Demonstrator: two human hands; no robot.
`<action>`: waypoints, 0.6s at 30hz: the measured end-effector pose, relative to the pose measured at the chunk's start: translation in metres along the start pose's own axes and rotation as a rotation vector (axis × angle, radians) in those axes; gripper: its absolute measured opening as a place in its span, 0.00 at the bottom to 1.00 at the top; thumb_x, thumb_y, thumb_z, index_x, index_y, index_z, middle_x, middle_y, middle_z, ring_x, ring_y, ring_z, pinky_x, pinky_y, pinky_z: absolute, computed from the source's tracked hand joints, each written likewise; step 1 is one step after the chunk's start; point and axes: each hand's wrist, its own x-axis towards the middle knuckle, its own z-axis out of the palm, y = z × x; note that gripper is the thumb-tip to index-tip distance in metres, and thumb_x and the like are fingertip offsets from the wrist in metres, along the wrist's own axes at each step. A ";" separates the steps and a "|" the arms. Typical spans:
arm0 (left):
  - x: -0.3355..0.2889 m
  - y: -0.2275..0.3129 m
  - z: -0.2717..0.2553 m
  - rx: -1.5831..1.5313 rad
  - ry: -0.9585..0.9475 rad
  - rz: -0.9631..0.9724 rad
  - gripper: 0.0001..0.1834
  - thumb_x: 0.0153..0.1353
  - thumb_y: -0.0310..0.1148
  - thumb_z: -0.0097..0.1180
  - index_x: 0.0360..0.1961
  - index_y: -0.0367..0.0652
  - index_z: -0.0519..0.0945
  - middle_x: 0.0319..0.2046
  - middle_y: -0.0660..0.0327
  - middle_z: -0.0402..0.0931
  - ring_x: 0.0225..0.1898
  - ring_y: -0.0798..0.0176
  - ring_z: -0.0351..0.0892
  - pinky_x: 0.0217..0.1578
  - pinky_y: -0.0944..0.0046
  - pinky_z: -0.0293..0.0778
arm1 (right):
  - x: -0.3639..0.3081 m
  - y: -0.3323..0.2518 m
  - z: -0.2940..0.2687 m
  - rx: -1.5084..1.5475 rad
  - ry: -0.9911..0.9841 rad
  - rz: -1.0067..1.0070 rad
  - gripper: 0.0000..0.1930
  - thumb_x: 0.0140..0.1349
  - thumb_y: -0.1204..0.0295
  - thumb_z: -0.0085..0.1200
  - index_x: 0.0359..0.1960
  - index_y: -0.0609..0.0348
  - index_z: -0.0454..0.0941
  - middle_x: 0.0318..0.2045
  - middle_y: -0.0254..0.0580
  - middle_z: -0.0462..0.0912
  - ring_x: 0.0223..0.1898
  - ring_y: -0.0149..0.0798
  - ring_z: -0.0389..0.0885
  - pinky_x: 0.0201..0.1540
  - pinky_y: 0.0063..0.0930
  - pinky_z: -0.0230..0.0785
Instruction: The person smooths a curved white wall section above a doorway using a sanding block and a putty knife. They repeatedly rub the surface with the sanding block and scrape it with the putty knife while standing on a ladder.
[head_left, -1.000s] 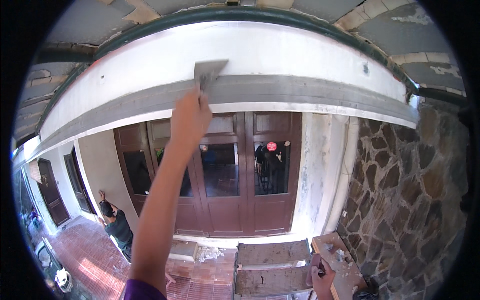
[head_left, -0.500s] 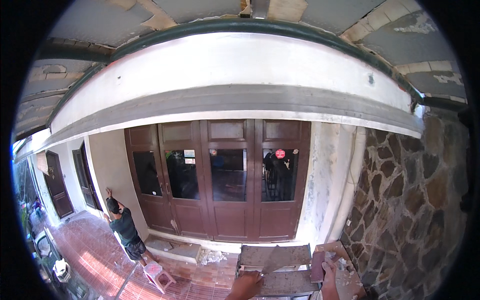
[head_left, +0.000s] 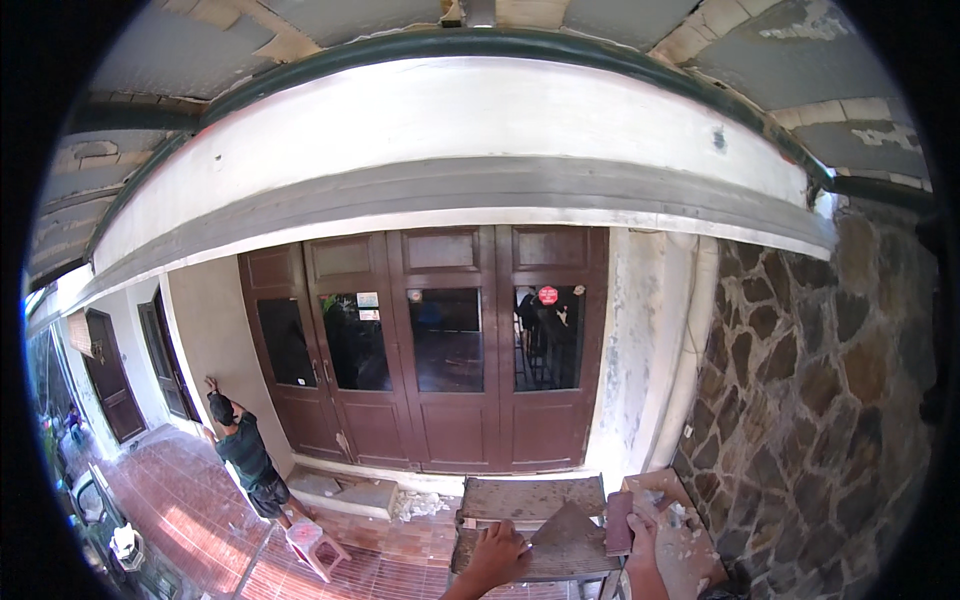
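My left hand (head_left: pixel 498 556), at the lower middle, is closed around a scraper (head_left: pixel 568 536) whose broad triangular grey blade points to the right. It is over worn wooden planks (head_left: pixel 530 495); I cannot tell whether the blade touches them. Just to its right, my right hand (head_left: pixel 643 538) grips a reddish-brown block (head_left: pixel 619 522), which looks like sandpaper round a block, held upright between thumb and fingers. The blade's tip lies close to the block.
Behind the planks stand brown panelled doors (head_left: pixel 455 420) with glass panes. A tan surface (head_left: pixel 690 540) with pale flakes lies by the stone wall (head_left: pixel 800 420). At left a person (head_left: pixel 248 455) touches the wall, near a pink stool (head_left: pixel 318 548). Rubble (head_left: pixel 422 505) lies by the step (head_left: pixel 345 492).
The view has shifted slightly, so the scene sits a little further left and higher. The scraper's blade has swung lower and closer to the block. Both hands keep their grip.
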 end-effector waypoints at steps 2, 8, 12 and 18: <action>-0.001 0.003 -0.001 -0.003 -0.008 -0.009 0.15 0.54 0.42 0.56 0.30 0.39 0.81 0.41 0.52 0.68 0.48 0.48 0.70 0.46 0.46 0.68 | 0.000 0.001 0.000 0.009 -0.035 -0.034 0.17 0.62 0.73 0.49 0.50 0.70 0.75 0.37 0.50 0.83 0.30 0.41 0.85 0.28 0.33 0.82; -0.006 0.011 0.002 0.032 0.010 -0.017 0.16 0.56 0.44 0.57 0.30 0.39 0.80 0.43 0.51 0.69 0.48 0.47 0.71 0.47 0.45 0.69 | -0.006 -0.002 0.003 0.057 -0.051 -0.067 0.18 0.62 0.71 0.49 0.51 0.71 0.74 0.38 0.50 0.83 0.31 0.40 0.85 0.28 0.30 0.81; -0.006 0.012 0.004 0.058 0.017 -0.014 0.17 0.58 0.44 0.55 0.33 0.39 0.79 0.46 0.50 0.69 0.50 0.47 0.71 0.50 0.45 0.69 | -0.007 -0.004 0.002 0.096 -0.096 -0.060 0.20 0.63 0.68 0.49 0.51 0.72 0.73 0.38 0.51 0.83 0.32 0.39 0.85 0.28 0.29 0.80; 0.009 0.009 0.005 -0.012 -0.120 -0.003 0.19 0.60 0.47 0.53 0.33 0.38 0.79 0.42 0.48 0.74 0.47 0.44 0.75 0.50 0.46 0.69 | -0.005 -0.004 0.003 0.077 -0.060 -0.064 0.21 0.63 0.66 0.49 0.51 0.71 0.73 0.39 0.53 0.83 0.32 0.39 0.84 0.29 0.30 0.80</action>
